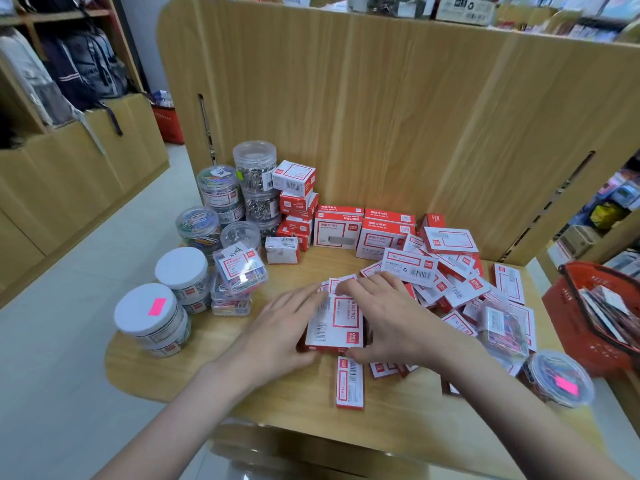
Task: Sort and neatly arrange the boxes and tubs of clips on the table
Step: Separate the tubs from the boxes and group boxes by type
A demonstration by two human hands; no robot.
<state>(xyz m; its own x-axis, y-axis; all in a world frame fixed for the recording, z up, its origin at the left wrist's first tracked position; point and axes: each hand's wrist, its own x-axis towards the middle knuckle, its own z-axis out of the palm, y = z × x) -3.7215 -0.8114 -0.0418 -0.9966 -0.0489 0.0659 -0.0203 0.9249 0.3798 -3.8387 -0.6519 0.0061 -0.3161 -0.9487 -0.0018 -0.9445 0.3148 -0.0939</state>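
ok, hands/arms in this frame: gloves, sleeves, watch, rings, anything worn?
Nothing worn that shows. The left hand and right hand are bare: no gloves, rings or markings visible. Both forearms are bare right to the bottom edge of the frame, with no sleeve cuff, watch or wristband in view.

Bare table (277,403) in front; tubs (180,271) left, box heap (450,278) right.

Two white-lidded tubs (145,311); two large red boxes (337,230); one red basket (588,341); two hands (287,327).
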